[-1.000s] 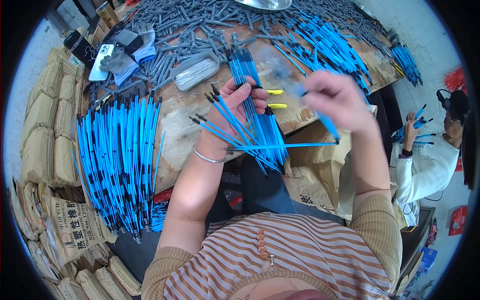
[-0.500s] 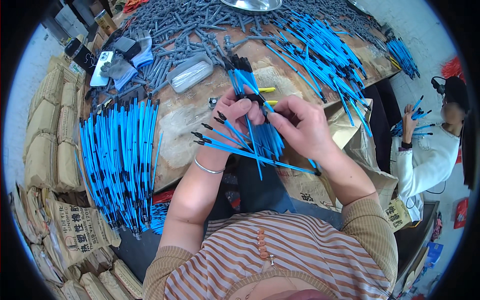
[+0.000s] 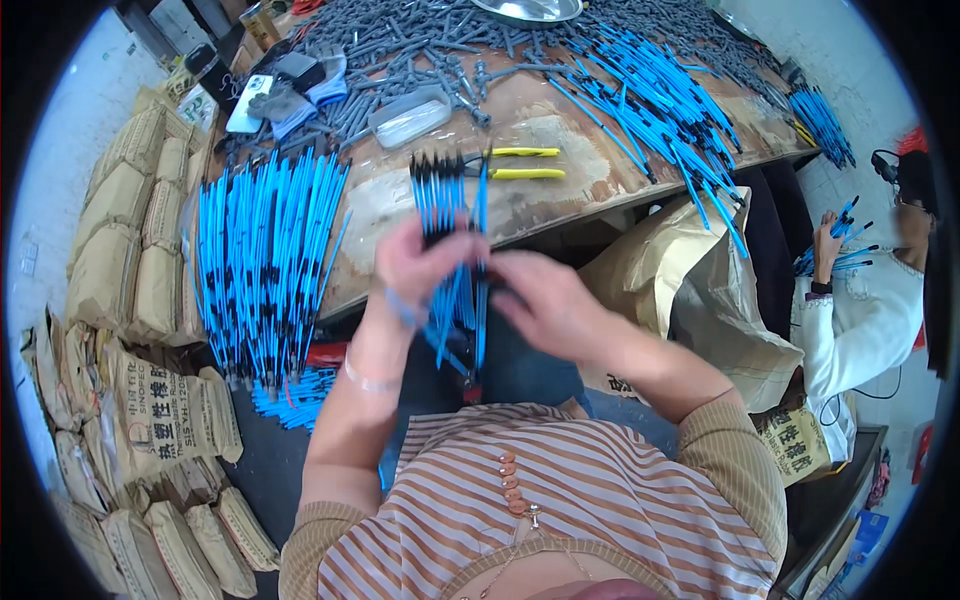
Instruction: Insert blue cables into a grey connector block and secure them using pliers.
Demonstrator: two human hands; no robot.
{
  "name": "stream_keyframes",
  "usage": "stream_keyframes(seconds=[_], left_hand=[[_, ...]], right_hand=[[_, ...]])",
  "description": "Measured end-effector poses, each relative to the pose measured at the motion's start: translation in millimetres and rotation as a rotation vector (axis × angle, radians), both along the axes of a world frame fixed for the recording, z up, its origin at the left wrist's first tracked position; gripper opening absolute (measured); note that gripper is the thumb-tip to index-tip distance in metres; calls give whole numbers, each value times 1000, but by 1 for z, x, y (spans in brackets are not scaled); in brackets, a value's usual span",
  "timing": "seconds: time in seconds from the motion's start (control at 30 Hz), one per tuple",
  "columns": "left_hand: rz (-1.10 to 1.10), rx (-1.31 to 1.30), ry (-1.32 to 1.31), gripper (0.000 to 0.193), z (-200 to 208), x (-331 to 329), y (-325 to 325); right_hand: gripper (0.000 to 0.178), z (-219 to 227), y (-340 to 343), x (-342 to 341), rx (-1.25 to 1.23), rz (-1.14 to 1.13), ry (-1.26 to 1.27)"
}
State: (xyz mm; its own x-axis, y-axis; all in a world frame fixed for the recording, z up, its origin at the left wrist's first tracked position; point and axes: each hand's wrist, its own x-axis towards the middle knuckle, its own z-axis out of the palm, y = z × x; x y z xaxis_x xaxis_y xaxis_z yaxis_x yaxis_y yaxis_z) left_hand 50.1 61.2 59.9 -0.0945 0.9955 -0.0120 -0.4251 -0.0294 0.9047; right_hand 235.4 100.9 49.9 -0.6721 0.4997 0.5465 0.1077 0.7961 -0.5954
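Note:
My left hand (image 3: pixel 412 262), blurred, is closed round a bundle of thin blue rods with black ends (image 3: pixel 438 205), held upright over the table's front edge. Slightly apart on the bundle's right side stands one blue rod (image 3: pixel 482 215). My right hand (image 3: pixel 550 305) is beside the bundle with its fingertips at that rod; motion smears the fingers, so their grip is unclear. Just beyond the bundle lies a pair of yellow-handled pliers (image 3: pixel 527 174), its jaws partly behind the rod tips. Left of my hands, many similar blue rods (image 3: pixel 265 250) lie spread on the table.
Grey bolt-like pieces (image 3: pixel 420 50) cover the table's far side, with a clear plastic box (image 3: pixel 410 118) near them. More blue rods (image 3: pixel 655 100) lie at the right. An opened paper sack (image 3: pixel 690 270) stands beside my right arm. At far right sits a co-worker (image 3: pixel 860 310).
The bundle has shifted left and stands straighter. The loose rods that crossed my left wrist no longer lie there. My right hand has moved left and lower, and the whole view has shifted.

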Motion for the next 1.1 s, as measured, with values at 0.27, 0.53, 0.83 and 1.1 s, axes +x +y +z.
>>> stream_keyframes(seconds=[0.27,0.53,0.83,1.1], left_hand=[[12,140,-47,25,-19,-8,-1],[51,165,131,28,-20,2,-65],[262,110,39,26,-35,-6,-31],[160,-3,-108,24,-30,-5,-54]], right_hand=[[17,39,48,-7,-279,-250,40],[17,26,53,-28,-374,-74,77],[18,21,81,-73,-2,-223,87],[17,21,82,-84,-169,-210,0]])
